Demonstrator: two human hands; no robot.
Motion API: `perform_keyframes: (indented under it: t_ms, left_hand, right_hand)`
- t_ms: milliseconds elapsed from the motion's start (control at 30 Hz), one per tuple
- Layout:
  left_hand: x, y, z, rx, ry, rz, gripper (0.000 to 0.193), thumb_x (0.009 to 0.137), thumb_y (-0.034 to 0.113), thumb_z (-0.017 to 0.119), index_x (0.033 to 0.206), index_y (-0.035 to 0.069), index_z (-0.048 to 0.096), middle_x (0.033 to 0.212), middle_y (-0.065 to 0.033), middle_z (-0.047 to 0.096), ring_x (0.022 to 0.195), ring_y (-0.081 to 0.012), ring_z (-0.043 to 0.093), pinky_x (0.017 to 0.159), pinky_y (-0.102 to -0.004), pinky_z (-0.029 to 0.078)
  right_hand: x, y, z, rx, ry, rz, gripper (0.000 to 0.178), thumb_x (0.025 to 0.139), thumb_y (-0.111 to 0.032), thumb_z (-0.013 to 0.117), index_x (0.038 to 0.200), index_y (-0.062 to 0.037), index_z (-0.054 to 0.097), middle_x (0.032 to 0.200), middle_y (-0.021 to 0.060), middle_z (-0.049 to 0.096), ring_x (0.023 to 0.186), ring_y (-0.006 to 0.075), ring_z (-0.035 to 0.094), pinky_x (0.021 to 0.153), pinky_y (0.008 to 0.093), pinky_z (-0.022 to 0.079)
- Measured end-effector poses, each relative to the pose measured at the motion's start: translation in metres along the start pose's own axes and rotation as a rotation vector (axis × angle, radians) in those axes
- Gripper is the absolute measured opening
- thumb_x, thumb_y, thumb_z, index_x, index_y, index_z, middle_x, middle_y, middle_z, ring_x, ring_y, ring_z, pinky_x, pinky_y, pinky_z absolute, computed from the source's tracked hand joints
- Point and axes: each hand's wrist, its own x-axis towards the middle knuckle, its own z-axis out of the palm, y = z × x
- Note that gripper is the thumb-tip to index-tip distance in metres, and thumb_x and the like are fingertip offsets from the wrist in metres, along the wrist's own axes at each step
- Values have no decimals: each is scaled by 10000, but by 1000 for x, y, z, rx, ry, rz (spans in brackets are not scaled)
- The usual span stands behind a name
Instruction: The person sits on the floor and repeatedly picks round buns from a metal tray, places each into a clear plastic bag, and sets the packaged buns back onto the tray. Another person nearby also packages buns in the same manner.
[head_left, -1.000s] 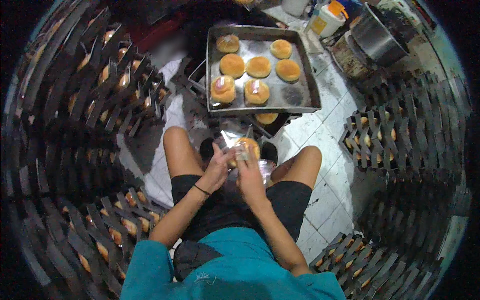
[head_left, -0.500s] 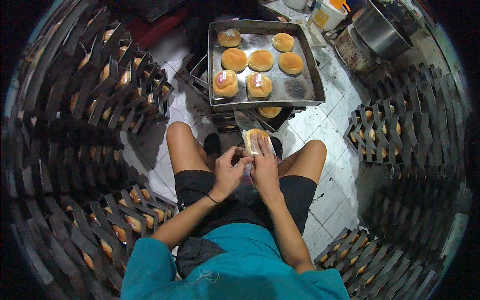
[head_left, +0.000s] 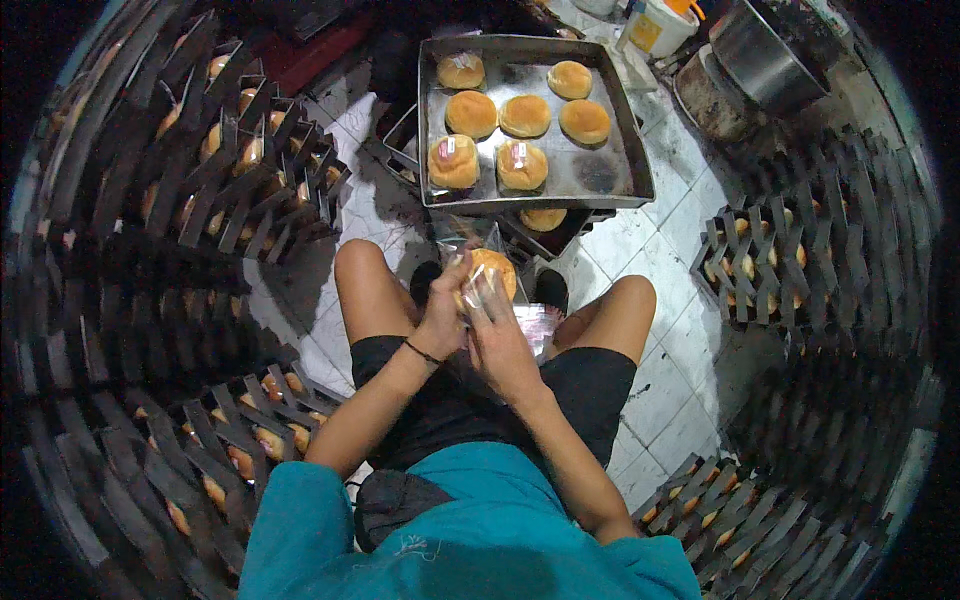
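Between my knees I hold a round golden bun (head_left: 497,264) together with a clear plastic bag (head_left: 462,236). My left hand (head_left: 444,312) grips the bun's left side and the film there, thumb and fingers partly hidden. Across the near side of the bun lie the fingers of my right hand (head_left: 496,325), bent over it with film around them. How far the bag covers the bun I cannot tell. Under my right hand, a pile of shiny clear bags with pink print (head_left: 540,325) rests on my lap.
Ahead stands a metal baking tray (head_left: 625,180) with several buns, some wrapped and labelled. Another bun (head_left: 543,218) lies in a tray below it. Bread-filled dark racks (head_left: 240,150) surround both sides. A metal pot (head_left: 768,60) and a white bucket (head_left: 660,28) stand far right.
Both hands have shifted left with the bun and bag. My left hand has moved up from near my right thumb to the bun's left side. The pile of bags on my lap now shows.
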Motion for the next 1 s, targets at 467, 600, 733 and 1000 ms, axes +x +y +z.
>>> perform_keyframes:
  t_ms: [467,600,733,1000]
  left_hand:
    - [19,2,-30,-540,-390,-115,947,887,737,507,1530,61,342,1510,-236,439,1401,-470,396,1117,-633,376]
    - [27,11,-35,-357,-345,-41,925,910,709,502,1529,40,345,1508,-246,437,1401,-494,382,1134,-653,332]
    - [20,11,-33,-520,-414,-125,970,900,704,523,1557,33,283,1550,-261,371,1394,-489,390,1153,-706,252]
    - [29,27,5,-550,-450,-200,933,911,670,538,1569,64,276,1585,-234,335,1453,-457,321,1166,-716,204]
  right_hand:
    - [-2,-23,-30,-106,-24,19,354,841,-169,722,1190,-136,668,1149,91,632,1038,330,607,859,447,513]
    - [-3,-33,-29,62,-39,42,284,866,-190,710,1141,-123,687,1063,92,659,959,337,649,799,450,539]
    - [2,-35,-32,205,-59,163,262,884,-229,711,1122,-123,695,1031,100,681,853,345,684,716,439,559]
    - [-9,-43,-83,907,-674,-38,111,868,-148,748,926,-57,722,895,72,712,814,225,691,743,358,542]
